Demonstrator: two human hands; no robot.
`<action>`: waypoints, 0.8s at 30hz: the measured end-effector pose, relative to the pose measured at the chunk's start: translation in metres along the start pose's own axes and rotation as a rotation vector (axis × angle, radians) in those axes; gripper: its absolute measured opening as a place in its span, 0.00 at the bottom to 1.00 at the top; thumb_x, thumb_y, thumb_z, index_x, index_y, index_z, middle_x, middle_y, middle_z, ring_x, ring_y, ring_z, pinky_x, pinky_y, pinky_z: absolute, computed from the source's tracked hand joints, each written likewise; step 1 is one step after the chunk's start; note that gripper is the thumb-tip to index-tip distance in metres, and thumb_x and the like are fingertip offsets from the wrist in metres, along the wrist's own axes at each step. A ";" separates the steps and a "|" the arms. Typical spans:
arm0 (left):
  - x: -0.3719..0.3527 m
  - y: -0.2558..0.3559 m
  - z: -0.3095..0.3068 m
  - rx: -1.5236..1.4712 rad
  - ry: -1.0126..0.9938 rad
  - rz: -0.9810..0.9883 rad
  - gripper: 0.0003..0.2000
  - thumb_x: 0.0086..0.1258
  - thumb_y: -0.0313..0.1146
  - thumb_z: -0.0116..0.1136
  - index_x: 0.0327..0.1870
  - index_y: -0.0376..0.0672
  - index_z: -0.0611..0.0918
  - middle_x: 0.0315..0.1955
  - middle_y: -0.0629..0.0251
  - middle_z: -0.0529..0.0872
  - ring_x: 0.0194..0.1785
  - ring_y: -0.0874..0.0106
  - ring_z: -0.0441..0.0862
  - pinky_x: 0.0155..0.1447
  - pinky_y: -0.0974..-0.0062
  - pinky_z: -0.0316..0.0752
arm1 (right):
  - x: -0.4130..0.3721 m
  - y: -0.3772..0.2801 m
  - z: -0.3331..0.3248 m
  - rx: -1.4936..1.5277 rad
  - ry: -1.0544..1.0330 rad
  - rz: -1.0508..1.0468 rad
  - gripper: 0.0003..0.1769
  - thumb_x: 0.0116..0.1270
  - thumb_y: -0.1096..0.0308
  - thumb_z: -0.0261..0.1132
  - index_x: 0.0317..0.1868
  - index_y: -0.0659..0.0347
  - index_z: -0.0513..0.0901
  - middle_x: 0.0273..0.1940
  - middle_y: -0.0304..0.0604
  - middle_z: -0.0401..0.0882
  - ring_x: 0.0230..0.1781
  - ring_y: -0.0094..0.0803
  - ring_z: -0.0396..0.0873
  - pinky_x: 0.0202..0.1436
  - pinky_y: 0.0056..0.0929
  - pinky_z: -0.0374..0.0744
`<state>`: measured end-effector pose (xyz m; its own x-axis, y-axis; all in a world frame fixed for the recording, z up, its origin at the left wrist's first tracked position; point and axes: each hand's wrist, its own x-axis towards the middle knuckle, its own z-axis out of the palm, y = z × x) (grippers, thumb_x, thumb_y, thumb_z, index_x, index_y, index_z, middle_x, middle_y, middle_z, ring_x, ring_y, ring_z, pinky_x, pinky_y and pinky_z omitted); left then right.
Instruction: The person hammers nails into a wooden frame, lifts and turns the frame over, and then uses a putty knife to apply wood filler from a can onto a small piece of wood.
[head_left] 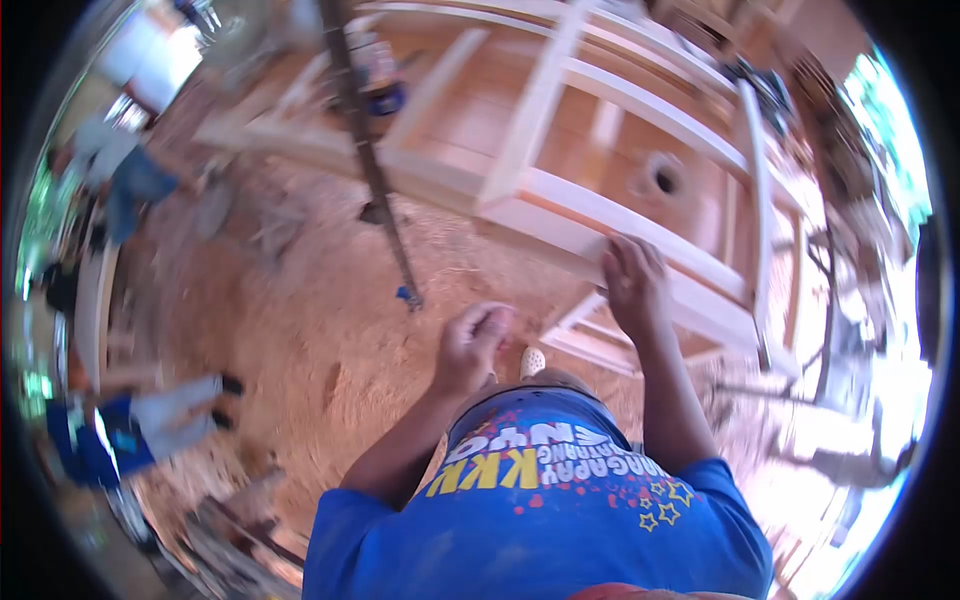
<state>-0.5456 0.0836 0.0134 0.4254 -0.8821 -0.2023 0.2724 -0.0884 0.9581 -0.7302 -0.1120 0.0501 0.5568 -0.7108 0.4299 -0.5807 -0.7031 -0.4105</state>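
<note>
A large pale wooden frame point(560, 215) of rails and panels lies in front of me. My right hand point(633, 282) rests flat on its near rail, fingers spread on the wood. My left hand point(470, 345) hangs free over the sawdust floor, fingers curled shut; whether it holds anything small is hidden. A smaller wooden frame point(585, 335) sits just under my right forearm. My blue printed shirt fills the bottom of the view.
A dark metal pole point(375, 170) slants up from the floor left of the frame. Sawdust point(300, 330) covers the ground. Another person in blue point(125, 185) stands far left; someone's legs point(170, 415) lie at lower left. Lumber is stacked at right.
</note>
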 end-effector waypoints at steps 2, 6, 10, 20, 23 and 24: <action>0.008 -0.005 0.001 0.024 -0.011 -0.029 0.12 0.83 0.37 0.60 0.51 0.36 0.87 0.32 0.72 0.84 0.33 0.83 0.79 0.39 0.81 0.75 | -0.001 0.004 -0.004 0.048 0.037 0.025 0.11 0.75 0.67 0.67 0.52 0.64 0.86 0.53 0.52 0.86 0.57 0.54 0.82 0.64 0.48 0.79; 0.012 -0.006 -0.003 0.190 -0.009 0.071 0.12 0.82 0.37 0.63 0.50 0.35 0.88 0.32 0.73 0.84 0.33 0.84 0.79 0.39 0.82 0.74 | -0.013 0.007 0.002 0.117 0.062 0.050 0.08 0.72 0.71 0.69 0.47 0.66 0.88 0.55 0.55 0.86 0.58 0.55 0.83 0.66 0.47 0.80; 0.037 0.015 0.014 0.735 0.011 0.588 0.17 0.77 0.39 0.66 0.58 0.37 0.86 0.47 0.58 0.89 0.51 0.64 0.86 0.57 0.66 0.77 | -0.023 0.006 -0.016 0.234 0.039 0.190 0.06 0.69 0.74 0.71 0.44 0.67 0.89 0.59 0.56 0.86 0.60 0.55 0.84 0.68 0.47 0.79; 0.075 0.007 0.121 1.463 -0.023 0.784 0.36 0.79 0.58 0.56 0.75 0.34 0.76 0.75 0.48 0.75 0.81 0.48 0.67 0.84 0.45 0.52 | -0.063 0.157 -0.206 -0.223 0.481 0.311 0.08 0.74 0.72 0.68 0.48 0.65 0.89 0.52 0.51 0.90 0.55 0.45 0.88 0.61 0.40 0.82; 0.069 -0.008 0.172 1.531 -0.043 0.743 0.38 0.79 0.59 0.56 0.76 0.34 0.74 0.78 0.47 0.72 0.82 0.48 0.65 0.84 0.45 0.51 | -0.103 0.232 -0.245 -0.203 0.473 0.574 0.14 0.78 0.62 0.66 0.52 0.64 0.90 0.51 0.51 0.91 0.53 0.42 0.89 0.60 0.38 0.84; 0.067 -0.012 0.193 1.528 -0.051 0.747 0.38 0.79 0.59 0.56 0.77 0.35 0.74 0.78 0.48 0.72 0.82 0.46 0.64 0.84 0.45 0.52 | -0.114 0.251 -0.250 -0.162 0.426 0.669 0.15 0.79 0.61 0.66 0.53 0.64 0.90 0.50 0.51 0.91 0.52 0.42 0.89 0.59 0.38 0.84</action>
<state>-0.6870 -0.0634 0.0276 0.0324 -0.9446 0.3265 -0.9890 0.0170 0.1473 -1.0879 -0.2021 0.0988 -0.1941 -0.8879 0.4172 -0.8075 -0.0969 -0.5819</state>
